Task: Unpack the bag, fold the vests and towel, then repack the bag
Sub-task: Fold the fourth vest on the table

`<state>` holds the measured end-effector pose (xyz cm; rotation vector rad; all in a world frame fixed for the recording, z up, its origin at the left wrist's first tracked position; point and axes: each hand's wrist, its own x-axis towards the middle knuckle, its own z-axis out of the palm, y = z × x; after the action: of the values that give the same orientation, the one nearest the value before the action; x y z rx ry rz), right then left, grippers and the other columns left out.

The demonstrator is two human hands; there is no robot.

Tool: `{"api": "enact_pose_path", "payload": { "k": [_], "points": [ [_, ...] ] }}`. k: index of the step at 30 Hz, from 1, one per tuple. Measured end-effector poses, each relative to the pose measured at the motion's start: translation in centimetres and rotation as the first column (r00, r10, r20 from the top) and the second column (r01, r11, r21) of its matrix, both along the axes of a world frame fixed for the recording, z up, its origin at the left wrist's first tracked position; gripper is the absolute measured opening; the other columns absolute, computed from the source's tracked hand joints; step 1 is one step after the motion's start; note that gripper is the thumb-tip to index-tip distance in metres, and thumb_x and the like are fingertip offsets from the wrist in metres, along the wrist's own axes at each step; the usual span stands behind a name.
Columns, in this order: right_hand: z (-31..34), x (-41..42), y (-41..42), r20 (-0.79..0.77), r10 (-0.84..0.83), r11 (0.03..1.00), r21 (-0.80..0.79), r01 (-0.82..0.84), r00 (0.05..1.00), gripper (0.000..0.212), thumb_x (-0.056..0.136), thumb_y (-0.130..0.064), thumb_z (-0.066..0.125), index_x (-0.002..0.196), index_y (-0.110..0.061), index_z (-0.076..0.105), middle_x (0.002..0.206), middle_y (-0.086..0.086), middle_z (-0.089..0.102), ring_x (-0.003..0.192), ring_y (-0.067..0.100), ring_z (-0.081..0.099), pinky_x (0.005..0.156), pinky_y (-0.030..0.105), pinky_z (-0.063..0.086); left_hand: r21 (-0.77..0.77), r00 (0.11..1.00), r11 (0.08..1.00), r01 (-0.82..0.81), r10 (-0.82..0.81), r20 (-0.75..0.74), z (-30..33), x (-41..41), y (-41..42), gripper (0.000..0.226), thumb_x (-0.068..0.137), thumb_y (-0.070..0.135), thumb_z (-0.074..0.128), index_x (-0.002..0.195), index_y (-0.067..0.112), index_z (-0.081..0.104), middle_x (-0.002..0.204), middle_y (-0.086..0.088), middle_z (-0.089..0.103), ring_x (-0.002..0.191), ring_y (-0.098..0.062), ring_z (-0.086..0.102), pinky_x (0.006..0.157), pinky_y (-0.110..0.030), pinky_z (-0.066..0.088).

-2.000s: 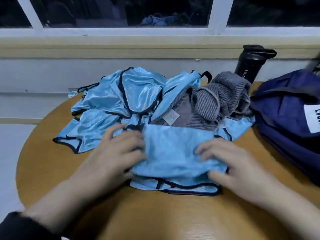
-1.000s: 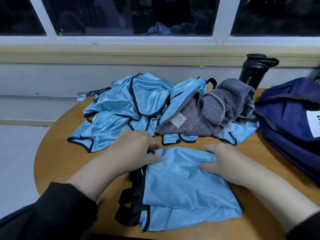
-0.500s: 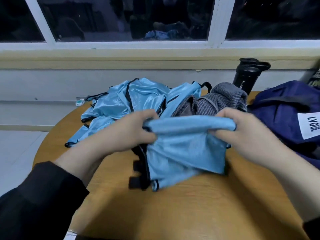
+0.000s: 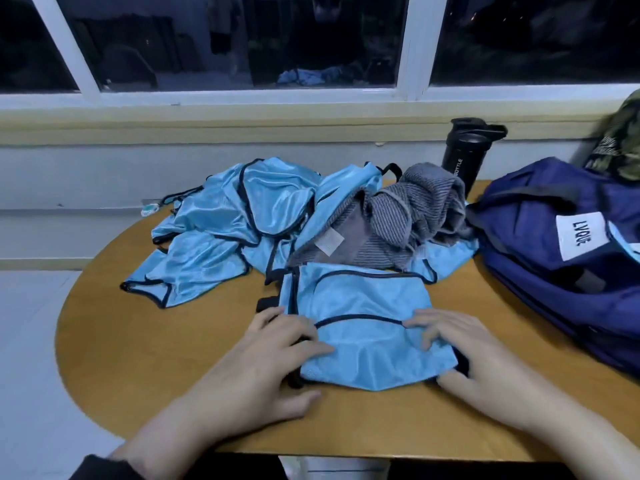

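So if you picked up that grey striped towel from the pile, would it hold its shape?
Probably not. The grey striped towel lies crumpled in soft folds over the blue vests, so it would likely droop and unfold when lifted. Its ribbed weave looks thicker than the shiny vests, so it is probably less slippery. Pushed, it would likely bunch up and drag the vests beneath it.

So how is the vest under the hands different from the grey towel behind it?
The folded vest is shiny light blue with dark trim; the grey towel is striped. The vest lies flat in a neat rectangle under both hands, while the towel sits crumpled in a heap, not yet folded. Both rest on the round wooden table.
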<state>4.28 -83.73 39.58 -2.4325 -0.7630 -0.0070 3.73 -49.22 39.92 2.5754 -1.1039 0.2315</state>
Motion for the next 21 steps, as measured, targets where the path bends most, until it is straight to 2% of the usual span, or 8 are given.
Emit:
{"api": "enact_pose_path", "payload": {
  "k": [3, 5, 9, 11, 13, 16, 19, 21],
  "points": [
    [0.6, -0.6, 0.0, -0.023, 0.032, 0.999, -0.034, -0.033, 0.999, 0.032, 0.083, -0.067, 0.067, 0.099, -0.044, 0.053, 0.146, -0.034, 0.044, 0.146, -0.001, 0.031, 0.119, 0.034, 0.020, -0.130, 1.000, 0.992, -0.007, 0.009, 0.012, 0.2, -0.5, 0.3, 0.036, 0.101, 0.056, 0.054, 0.120, 0.031, 0.069, 0.119, 0.018, 0.059, 0.126, -0.002, 0.051, 0.117, -0.040, 0.026],
    [0.7, -0.6, 0.4, -0.012, -0.019, 1.000, -0.015, 0.019, 1.000, 0.039, 0.085, -0.081, 0.048, 0.095, -0.044, 0.057, 0.139, -0.036, 0.050, 0.142, -0.005, 0.037, 0.121, 0.037, 0.017, -0.251, 0.997, 0.967, -0.045, 0.059, 0.049, 0.3, -0.4, -0.1, 0.035, 0.106, 0.048, 0.045, 0.106, 0.027, 0.073, 0.109, 0.020, 0.066, 0.120, -0.002, 0.057, 0.111, -0.046, 0.032],
    [1.9, 0.5, 2.8, 0.217, -0.140, 0.989, 0.080, 0.125, 0.966, 0.035, 0.099, -0.065, 0.041, 0.097, -0.039, 0.064, 0.119, -0.029, 0.063, 0.121, -0.009, 0.052, 0.114, 0.026, 0.025, -0.308, 0.974, 0.943, -0.123, 0.175, 0.146, 2.0, 1.3, -2.3, 0.039, 0.106, 0.046, 0.043, 0.103, 0.024, 0.074, 0.107, 0.016, 0.071, 0.115, -0.005, 0.061, 0.104, -0.042, 0.038],
    [2.4, 1.2, 4.4, 0.211, -0.107, 0.993, 0.076, 0.092, 0.972, 0.030, 0.100, -0.051, 0.050, 0.112, -0.031, 0.069, 0.126, -0.025, 0.062, 0.122, -0.010, 0.051, 0.108, 0.012, 0.029, -0.154, 0.984, 0.978, -0.141, 0.156, 0.087, 2.7, 2.2, -3.7, 0.044, 0.102, 0.055, 0.042, 0.119, 0.028, 0.072, 0.124, 0.016, 0.068, 0.128, -0.005, 0.053, 0.112, -0.036, 0.030],
    [1.6, 1.6, 5.2, 0.139, -0.025, 1.000, -0.007, 0.027, 0.990, 0.031, 0.102, -0.042, 0.055, 0.127, -0.027, 0.068, 0.137, -0.022, 0.057, 0.130, -0.009, 0.045, 0.111, 0.010, 0.029, 0.039, 0.989, 0.988, -0.147, 0.147, 0.000, 1.9, 2.4, -4.2, 0.056, 0.096, 0.062, 0.031, 0.135, 0.036, 0.063, 0.144, 0.018, 0.055, 0.143, -0.003, 0.037, 0.122, -0.037, 0.017],
    [0.0, 1.4, 4.1, 0.004, 0.023, 0.997, -0.080, -0.023, 1.000, 0.047, 0.102, -0.056, 0.040, 0.139, -0.036, 0.060, 0.153, -0.029, 0.039, 0.143, -0.016, 0.023, 0.122, 0.017, 0.016, 0.060, 0.983, 0.989, -0.138, 0.145, -0.114, 0.1, 2.1, -2.1, 0.063, 0.096, 0.060, 0.018, 0.145, 0.040, 0.052, 0.158, 0.025, 0.034, 0.150, 0.007, 0.013, 0.125, -0.032, 0.004],
    [0.0, 0.7, 1.7, 0.012, 0.026, 0.997, -0.069, -0.025, 1.000, 0.058, 0.094, -0.075, 0.039, 0.138, -0.043, 0.058, 0.153, -0.036, 0.035, 0.144, -0.016, 0.021, 0.122, 0.018, 0.014, -0.037, 0.988, 0.989, -0.140, 0.137, -0.068, -0.7, 1.6, 0.2, 0.050, 0.105, 0.051, 0.030, 0.139, 0.033, 0.062, 0.155, 0.021, 0.040, 0.147, 0.007, 0.021, 0.120, -0.030, 0.019],
    [0.2, 0.1, 0.5, -0.002, 0.078, 0.989, -0.129, -0.078, 0.997, 0.068, 0.082, -0.086, 0.048, 0.138, -0.049, 0.053, 0.152, -0.038, 0.028, 0.144, -0.015, 0.019, 0.118, 0.013, 0.014, -0.010, 0.991, 0.993, -0.115, 0.114, -0.077, -0.4, 1.1, 1.3, 0.051, 0.104, 0.059, 0.035, 0.141, 0.034, 0.059, 0.154, 0.021, 0.041, 0.146, 0.005, 0.024, 0.118, -0.029, 0.023]
  ]
}}
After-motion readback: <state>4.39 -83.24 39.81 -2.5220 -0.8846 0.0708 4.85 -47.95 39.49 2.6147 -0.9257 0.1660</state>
